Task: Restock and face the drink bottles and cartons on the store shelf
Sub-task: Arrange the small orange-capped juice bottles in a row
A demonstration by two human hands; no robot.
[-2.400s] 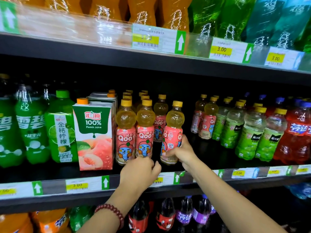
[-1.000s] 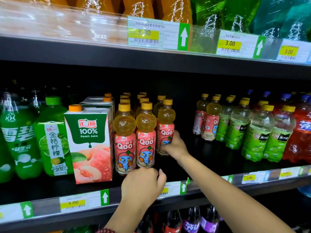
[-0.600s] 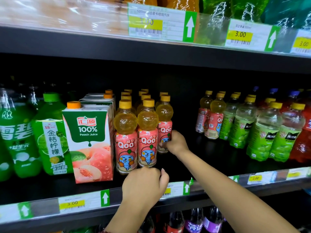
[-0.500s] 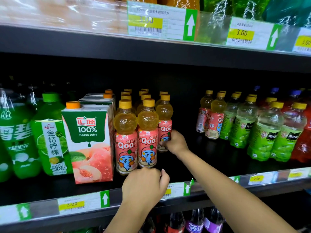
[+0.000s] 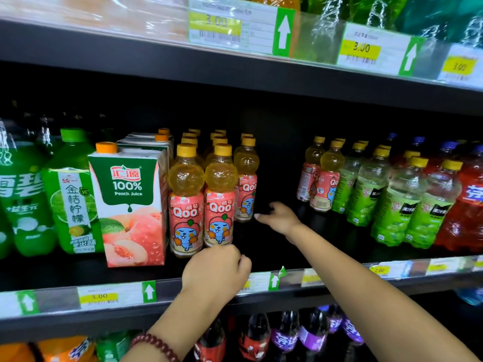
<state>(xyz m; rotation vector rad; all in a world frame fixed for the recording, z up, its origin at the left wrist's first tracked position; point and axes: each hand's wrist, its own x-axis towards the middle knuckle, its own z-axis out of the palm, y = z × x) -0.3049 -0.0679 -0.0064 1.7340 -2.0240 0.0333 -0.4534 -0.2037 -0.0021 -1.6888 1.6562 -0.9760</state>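
Pink-labelled Qoo bottles with yellow caps stand in rows mid-shelf. Two front Qoo bottles [image 5: 186, 205] [image 5: 220, 202] stand side by side; a third Qoo bottle [image 5: 245, 184] stands a little further back on their right. My right hand [image 5: 279, 218] is stretched toward the third bottle's base with loose fingers, holding nothing, its fingertip right beside the label. My left hand [image 5: 217, 267] is curled into a fist just below and in front of the second front bottle, at the shelf edge, with nothing visible in it. A peach juice carton [image 5: 130, 205] stands left of the Qoo bottles.
Green bottles [image 5: 70, 194] stand left of the carton. More Qoo, green-labelled bottles [image 5: 397, 205] and red bottles [image 5: 470, 199] fill the right side, with a bare black shelf [image 5: 277, 246] gap between the groups. Price tags line the shelf edge [image 5: 99, 296]. Another shelf hangs above; dark bottles stand below.
My right hand has let go of the third Qoo bottle after pushing it back and left, and now hovers beside it. My left hand has stayed curled at the shelf edge.
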